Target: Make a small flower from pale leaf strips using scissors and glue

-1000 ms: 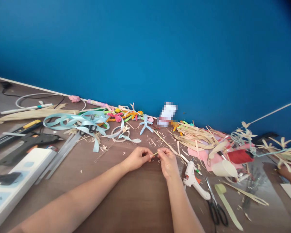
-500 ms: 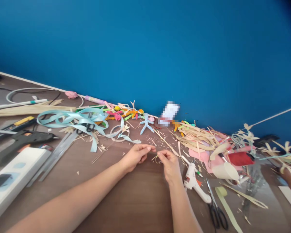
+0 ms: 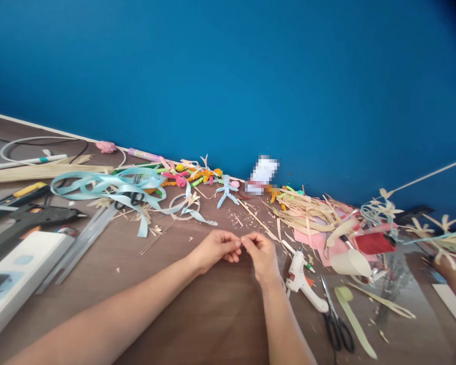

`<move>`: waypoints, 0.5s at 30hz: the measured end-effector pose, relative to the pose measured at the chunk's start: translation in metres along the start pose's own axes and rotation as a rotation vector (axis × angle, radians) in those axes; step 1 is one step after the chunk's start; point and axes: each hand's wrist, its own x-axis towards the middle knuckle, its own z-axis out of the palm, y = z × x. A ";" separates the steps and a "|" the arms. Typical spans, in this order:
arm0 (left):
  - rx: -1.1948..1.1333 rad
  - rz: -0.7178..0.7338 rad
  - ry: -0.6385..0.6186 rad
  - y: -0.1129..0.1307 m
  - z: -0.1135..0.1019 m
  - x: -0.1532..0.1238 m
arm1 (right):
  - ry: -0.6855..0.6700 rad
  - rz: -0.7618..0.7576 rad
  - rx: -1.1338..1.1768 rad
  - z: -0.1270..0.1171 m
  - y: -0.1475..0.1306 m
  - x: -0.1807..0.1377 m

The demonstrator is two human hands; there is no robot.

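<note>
My left hand (image 3: 216,249) and my right hand (image 3: 261,256) meet fingertip to fingertip above the brown table (image 3: 197,314). Both are closed in a pinch, thumbs against forefingers. The thin pale-green strip seen earlier in my right fingers is now hidden by the hands. Whatever my left fingers grip is too small to make out. Just right of my right hand lies a white glue gun (image 3: 302,281), with black-handled scissors (image 3: 336,324) beyond it. A pale-green ribbon (image 3: 351,314) curls beside the scissors.
Light-blue ribbon (image 3: 99,183) lies in loops at left, near a dark glue gun (image 3: 34,220) and a white power strip (image 3: 30,268). Pipe-cleaner shapes (image 3: 226,191) and dried strips (image 3: 304,210) line the blue wall (image 3: 228,91). Another person's hand (image 3: 454,268) shows at far right.
My left and right fingertips have come together from a small gap. My left fingers have curled in from a more stretched position. The view has shifted slightly.
</note>
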 end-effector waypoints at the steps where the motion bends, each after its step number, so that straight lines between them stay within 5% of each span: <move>1: -0.010 -0.001 0.003 -0.001 0.000 0.000 | -0.012 0.037 0.071 -0.001 0.000 0.001; 6: -0.065 -0.031 -0.012 0.001 0.000 -0.001 | -0.080 0.152 0.327 -0.003 0.000 0.002; 15: -0.060 -0.036 -0.032 0.000 -0.001 -0.003 | -0.161 0.134 0.293 0.000 -0.002 0.000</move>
